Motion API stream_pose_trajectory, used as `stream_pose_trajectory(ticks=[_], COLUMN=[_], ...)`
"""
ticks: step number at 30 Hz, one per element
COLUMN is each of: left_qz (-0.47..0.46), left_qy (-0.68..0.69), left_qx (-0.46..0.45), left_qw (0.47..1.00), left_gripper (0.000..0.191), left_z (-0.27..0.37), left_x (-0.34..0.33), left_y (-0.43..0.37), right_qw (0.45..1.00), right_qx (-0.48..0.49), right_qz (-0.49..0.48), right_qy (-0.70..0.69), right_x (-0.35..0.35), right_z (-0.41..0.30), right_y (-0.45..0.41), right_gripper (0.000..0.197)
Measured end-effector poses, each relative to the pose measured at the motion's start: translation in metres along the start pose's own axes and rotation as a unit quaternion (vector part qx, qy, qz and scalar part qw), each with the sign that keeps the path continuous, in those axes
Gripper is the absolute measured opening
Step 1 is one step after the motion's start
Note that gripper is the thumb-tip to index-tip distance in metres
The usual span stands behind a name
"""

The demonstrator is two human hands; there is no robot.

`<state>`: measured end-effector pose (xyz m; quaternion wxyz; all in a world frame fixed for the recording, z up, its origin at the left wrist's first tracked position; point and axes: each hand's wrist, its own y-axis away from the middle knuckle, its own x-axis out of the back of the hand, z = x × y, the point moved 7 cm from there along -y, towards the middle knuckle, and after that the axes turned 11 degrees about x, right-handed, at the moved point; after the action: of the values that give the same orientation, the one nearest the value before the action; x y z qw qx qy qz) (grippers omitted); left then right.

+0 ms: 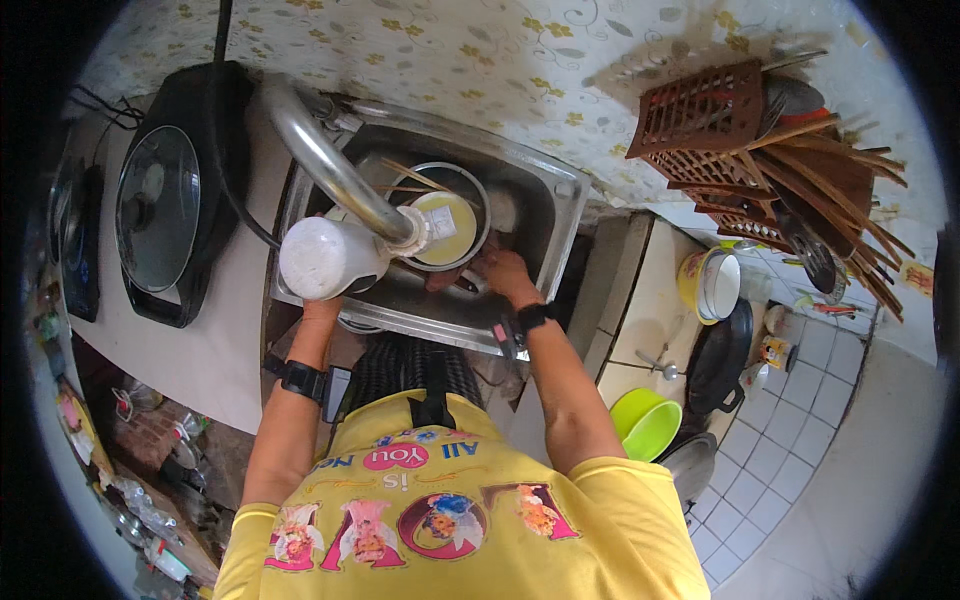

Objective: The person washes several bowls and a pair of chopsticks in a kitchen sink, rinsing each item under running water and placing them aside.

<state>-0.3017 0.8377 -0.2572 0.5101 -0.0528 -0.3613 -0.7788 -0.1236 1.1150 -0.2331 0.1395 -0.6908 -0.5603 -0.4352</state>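
A stainless steel sink (551, 232) lies before me. Inside it, a round metal pot (486, 199) holds a pale yellow dish (454, 238) and thin wooden chopsticks (412, 174). My right hand (504, 271) is down in the sink, beside the pot's near right rim; its fingertips are in shadow, so its grip is unclear. My left hand (322, 307) reaches in under the white tap head (315, 259), which hides most of it. Between the hands, below the pot, a dark slender utensil (466, 284) shows in part; I cannot tell who holds it.
The curved steel tap (311, 142) arches over the sink. A black electric pan with glass lid (161, 210) stands left on the counter. At right are a brown utensil basket (697, 112) on the wall, a green basin (645, 424), a black pan (720, 360) and enamel bowls (709, 285).
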Motion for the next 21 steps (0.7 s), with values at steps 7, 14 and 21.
stream_pose_trajectory(ticks=[7,14,21], left_qz=[-0.033,-0.163,-0.292], left_qy=[0.024,0.098,0.314], left_qx=[0.008,0.122,0.16], left_qw=[0.999,0.974,0.889], left_gripper=[0.048,0.05,0.044], left_z=[0.021,0.034,0.089], left_x=[-0.027,-0.079,-0.105], left_y=[0.011,0.048,0.085], right_qw=[0.944,0.789,0.77], right_qx=[-0.076,-0.007,0.027], right_qz=[0.096,0.175,0.034], right_qy=[-0.307,-0.589,-0.636], right_x=[0.106,0.174,0.141], right_z=[-0.051,-0.144,-0.167], right_y=[0.043,0.062,0.06], right_gripper=[0.027,0.029,0.031])
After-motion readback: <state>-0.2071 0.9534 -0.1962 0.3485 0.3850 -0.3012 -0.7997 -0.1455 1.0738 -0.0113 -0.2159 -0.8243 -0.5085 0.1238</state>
